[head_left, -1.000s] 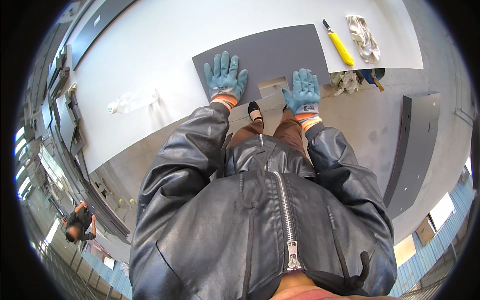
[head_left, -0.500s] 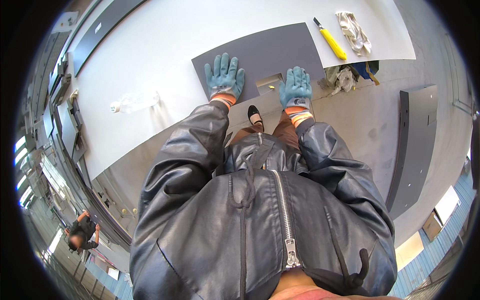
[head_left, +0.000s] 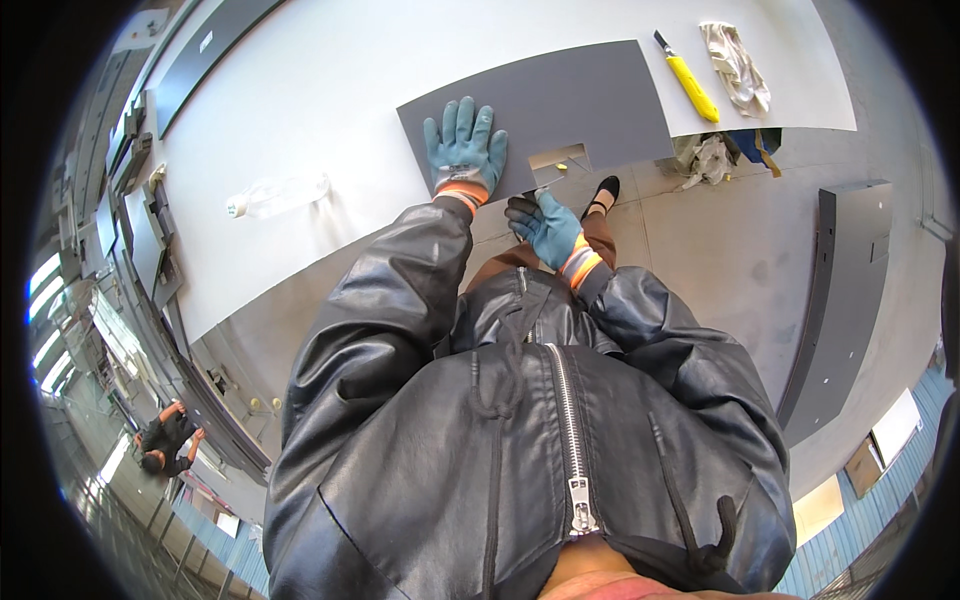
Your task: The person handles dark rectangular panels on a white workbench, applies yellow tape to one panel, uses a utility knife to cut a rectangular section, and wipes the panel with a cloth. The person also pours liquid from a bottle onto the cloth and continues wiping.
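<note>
A flat dark grey panel [head_left: 590,95] lies on the white tabletop, its near edge jutting past the table's edge. My left hand [head_left: 466,150], in a blue-green work glove with an orange cuff, rests flat on the panel's left part with fingers spread. Below a rectangular cutout in the panel's near edge is my right hand [head_left: 552,232], gloved alike. Its fingers are curled and the thumb points up by the edge of the cutout. Something thin and pale shows at the thumb tip, too small to name.
A yellow utility knife [head_left: 692,88] and a crumpled white cloth [head_left: 735,70] lie right of the panel. On the left lies a clear plastic bottle [head_left: 280,196]. Another dark panel [head_left: 845,300] stands at the right. A person [head_left: 168,440] is far off, lower left.
My right hand has come off the panel's right part, moved down and left to below the cutout, and curled its fingers. My left hand stays flat on the panel.
</note>
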`<state>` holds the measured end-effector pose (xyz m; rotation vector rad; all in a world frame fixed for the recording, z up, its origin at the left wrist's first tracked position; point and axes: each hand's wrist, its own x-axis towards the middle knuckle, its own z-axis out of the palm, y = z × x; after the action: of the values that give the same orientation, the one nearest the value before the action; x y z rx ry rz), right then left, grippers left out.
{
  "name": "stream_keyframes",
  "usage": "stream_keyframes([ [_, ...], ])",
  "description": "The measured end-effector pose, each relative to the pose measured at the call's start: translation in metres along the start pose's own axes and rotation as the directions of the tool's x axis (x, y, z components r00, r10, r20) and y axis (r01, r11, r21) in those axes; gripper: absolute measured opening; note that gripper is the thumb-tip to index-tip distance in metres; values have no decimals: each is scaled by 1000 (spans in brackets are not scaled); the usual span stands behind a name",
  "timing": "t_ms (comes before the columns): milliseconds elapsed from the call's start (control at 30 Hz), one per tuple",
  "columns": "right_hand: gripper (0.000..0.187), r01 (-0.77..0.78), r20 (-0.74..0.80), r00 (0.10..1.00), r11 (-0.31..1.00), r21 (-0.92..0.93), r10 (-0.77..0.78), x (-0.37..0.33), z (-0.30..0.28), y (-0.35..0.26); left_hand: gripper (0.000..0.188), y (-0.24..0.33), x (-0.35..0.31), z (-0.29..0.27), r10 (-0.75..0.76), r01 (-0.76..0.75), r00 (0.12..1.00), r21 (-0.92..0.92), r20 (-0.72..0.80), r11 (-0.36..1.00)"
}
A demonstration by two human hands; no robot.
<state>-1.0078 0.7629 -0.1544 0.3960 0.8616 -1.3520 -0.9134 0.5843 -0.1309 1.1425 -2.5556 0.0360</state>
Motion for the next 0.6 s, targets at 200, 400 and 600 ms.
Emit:
stream_keyframes([
  [200,47,-142,216,972,960,241,90,13,-16,2,42,-2,-1,1,4,-4,1000,-19,9,1000],
  [400,45,-200,262,958,922,332,114,14,-12,0,44,0,2,1,11,-10,999,-11,44,1000],
  [600,43,-262,235,955,888,378,181,13,-3,-7,42,-2,3,-2,57,-56,997,-22,50,998],
])
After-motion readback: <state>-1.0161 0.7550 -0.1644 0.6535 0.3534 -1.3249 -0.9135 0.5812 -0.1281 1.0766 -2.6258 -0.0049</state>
